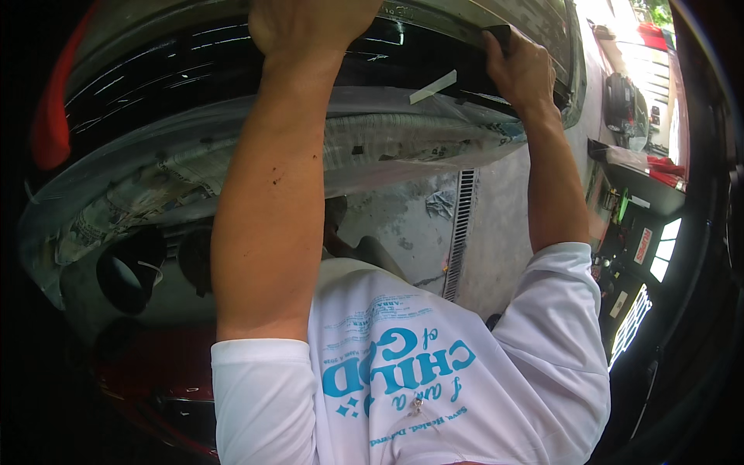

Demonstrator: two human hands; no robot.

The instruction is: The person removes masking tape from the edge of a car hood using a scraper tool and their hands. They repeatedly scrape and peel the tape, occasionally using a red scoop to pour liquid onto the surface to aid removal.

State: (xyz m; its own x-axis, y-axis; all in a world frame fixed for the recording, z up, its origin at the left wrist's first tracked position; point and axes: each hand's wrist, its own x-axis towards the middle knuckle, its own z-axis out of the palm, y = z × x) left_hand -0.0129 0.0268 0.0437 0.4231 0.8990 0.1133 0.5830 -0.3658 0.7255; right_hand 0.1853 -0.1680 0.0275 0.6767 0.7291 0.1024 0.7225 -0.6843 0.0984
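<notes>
A glossy black panel of a vehicle runs across the top of the view. My left hand reaches over it at the upper edge, and its fingers lie outside the picture. Farther right, my right hand is closed round a small black block, its thumb along the near side, by the panel's upper border. Between the hands a pale strip of tape sticks up at a slant from the panel's lower edge. Below hang clear plastic sheeting and newspaper masking.
A long drain grate crosses the concrete floor. Dark round containers stand at the left, above a dark red car body. On the right are a cluttered dark bench and a distant car. Something red hangs at far left.
</notes>
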